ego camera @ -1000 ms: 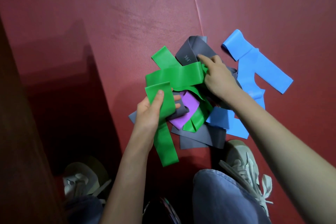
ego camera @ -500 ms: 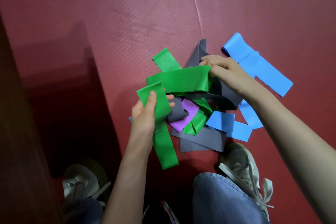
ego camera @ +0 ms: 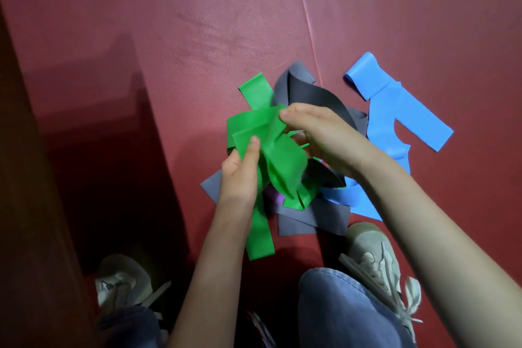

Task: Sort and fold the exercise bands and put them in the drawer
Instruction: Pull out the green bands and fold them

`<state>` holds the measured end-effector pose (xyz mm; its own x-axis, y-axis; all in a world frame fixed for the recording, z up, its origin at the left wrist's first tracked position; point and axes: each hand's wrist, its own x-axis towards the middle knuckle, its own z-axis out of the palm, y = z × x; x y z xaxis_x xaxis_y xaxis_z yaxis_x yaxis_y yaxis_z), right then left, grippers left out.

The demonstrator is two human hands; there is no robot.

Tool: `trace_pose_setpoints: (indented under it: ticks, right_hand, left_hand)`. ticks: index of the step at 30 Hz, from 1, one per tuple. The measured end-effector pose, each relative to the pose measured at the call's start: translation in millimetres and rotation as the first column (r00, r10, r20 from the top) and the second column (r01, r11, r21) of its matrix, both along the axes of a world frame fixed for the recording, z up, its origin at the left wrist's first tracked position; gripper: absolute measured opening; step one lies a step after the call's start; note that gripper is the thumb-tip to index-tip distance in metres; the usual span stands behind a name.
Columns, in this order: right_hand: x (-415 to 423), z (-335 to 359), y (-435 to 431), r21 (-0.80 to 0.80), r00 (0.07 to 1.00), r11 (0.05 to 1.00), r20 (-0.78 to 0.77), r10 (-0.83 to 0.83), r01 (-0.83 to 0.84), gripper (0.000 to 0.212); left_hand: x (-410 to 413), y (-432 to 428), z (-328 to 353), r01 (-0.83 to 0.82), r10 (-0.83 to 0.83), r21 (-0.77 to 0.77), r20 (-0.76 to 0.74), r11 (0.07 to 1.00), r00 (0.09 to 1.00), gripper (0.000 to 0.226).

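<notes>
A heap of exercise bands lies on the red mat [ego camera: 197,37]. My left hand [ego camera: 240,175] grips a green band [ego camera: 279,158], thumb on top, and the band's tail hangs down below my wrist. My right hand [ego camera: 319,135] pinches the same bunch of green bands from the right, just above the pile. Grey bands [ego camera: 308,93] lie under and behind the green ones. Blue bands [ego camera: 395,116] lie flat to the right. A bit of purple band [ego camera: 278,199] shows under the green. No drawer can be seen.
My two grey shoes [ego camera: 375,257] and a knee in jeans [ego camera: 344,308] are at the bottom. A dark wooden furniture edge [ego camera: 25,206] runs along the left side. A seam in the mat [ego camera: 308,22] runs down toward the pile.
My right hand has carried its green band leftward to meet my left hand, and the green bands are now bunched together. The grey band behind was let go.
</notes>
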<state>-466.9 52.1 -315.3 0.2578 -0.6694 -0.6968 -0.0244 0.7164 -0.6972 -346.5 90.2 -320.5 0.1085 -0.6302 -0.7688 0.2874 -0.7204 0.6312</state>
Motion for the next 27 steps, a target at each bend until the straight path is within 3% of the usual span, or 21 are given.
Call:
trace_pose_setpoints:
  ticks: [7, 12, 14, 17, 19, 21, 23, 25, 26, 27]
  right_hand:
    - [10, 11, 5, -0.009, 0.996, 0.997, 0.041, -0.082, 0.083, 0.021]
    - [1, 13, 11, -0.116, 0.997, 0.992, -0.045, -0.061, 0.055, 0.024]
    - [1, 14, 14, -0.127, 0.995, 0.986, 0.004, -0.104, 0.103, 0.025]
    - [1, 19, 20, -0.111, 0.94, 0.944, 0.181, -0.288, 0.31, 0.033]
    - [0, 16, 31, -0.243, 0.95, 0.926, 0.195, -0.243, 0.287, 0.044]
    - [-3, 8, 41, -0.397, 0.992, 0.91, 0.075, -0.1, 0.122, 0.057]
    - [-9, -1, 46, -0.589, 0.958, 0.778, -0.28, 0.057, -0.219, 0.063]
    - [-12, -10, 48, -0.61, 0.734, 0.512, -0.676, 0.061, -0.605, 0.058]
    - [-13, -13, 48, -0.589, 0.646, 0.416, -0.763, -0.003, -0.693, 0.053]
    - [-13, -16, 48, -0.594, 0.614, 0.352, -0.786, -0.064, -0.723, 0.048]
  left_hand:
    - [7, -7, 7, -0.065, 0.065, 0.003, 0.04, 0.998, 0.997, 0.025]
    - [9, -12, 19, -0.081, 0.081, -0.021, -0.016, 0.996, 0.997, 0.025]
    - [8, -11, 22, -0.053, 0.05, -0.056, -0.05, 0.997, 0.997, 0.012]
    - [11, -11, 19, -0.049, 0.049, -0.053, -0.002, 0.997, 0.999, 0.015]
    - [13, -12, 18, -0.058, 0.058, -0.035, -0.016, 0.998, 0.998, 0.016]
    - [14, -13, 19, -0.052, 0.051, -0.027, -0.029, 0.998, 0.998, 0.016]
    - [17, -13, 19, -0.063, 0.061, -0.021, -0.052, 0.998, 0.997, 0.016]
    - [18, -13, 17, -0.065, 0.064, 0.0, -0.081, 0.998, 0.995, 0.016]
    - [19, -14, 17, -0.059, 0.06, 0.012, -0.092, 0.998, 0.994, 0.015]
    - [19, -13, 17, -0.05, 0.052, 0.017, -0.102, 0.999, 0.993, 0.015]
